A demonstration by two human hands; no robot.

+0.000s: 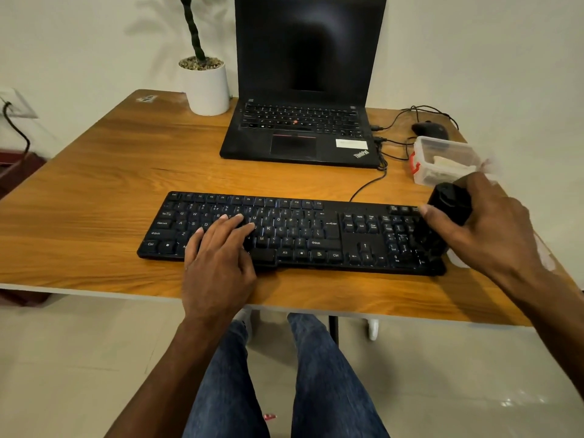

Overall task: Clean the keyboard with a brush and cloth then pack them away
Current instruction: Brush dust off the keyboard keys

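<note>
A black keyboard [316,235] lies across the near part of the wooden table [94,184]. My left hand [218,257] rests flat on its left-middle keys, fingers straight. My right hand [486,226] grips a thick black brush [448,210] over the number pad at the keyboard's right end, its dark bristles blurred against the keys. A clear plastic box [442,159] with a red latch stands behind the right hand and holds a pale cloth [452,164]. Something white shows under my right hand at the keyboard's right edge; I cannot tell what it is.
An open black laptop [303,121] sits behind the keyboard, with cables running to its right side. A black mouse [429,129] lies at the back right. A white plant pot [207,86] stands at the back left. The table's front edge is close to my legs.
</note>
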